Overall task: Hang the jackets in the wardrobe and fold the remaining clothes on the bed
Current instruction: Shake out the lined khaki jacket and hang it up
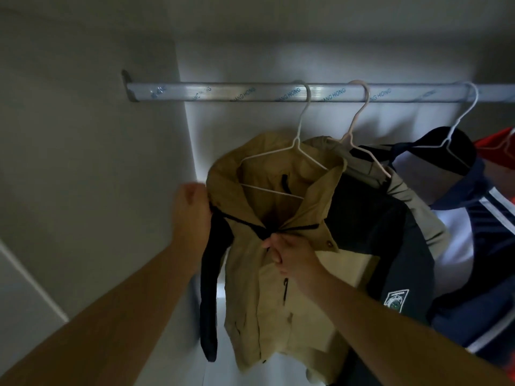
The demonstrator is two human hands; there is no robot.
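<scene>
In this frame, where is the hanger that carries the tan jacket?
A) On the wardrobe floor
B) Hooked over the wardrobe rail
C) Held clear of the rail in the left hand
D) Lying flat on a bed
B: the white hanger hooks over the rail with the tan jacket on it. The left hand grips its shoulder and the right hand pinches its front.

Tan jacket (281, 274) hangs on white hanger (295, 151) from wardrobe rail (223, 91). Left hand (192, 204) grips jacket's shoulder edge; right hand (289, 253) pinches front closure below collar. Dark jacket (390, 246) and navy-white jacket (473, 246) hang just beside, right.
</scene>
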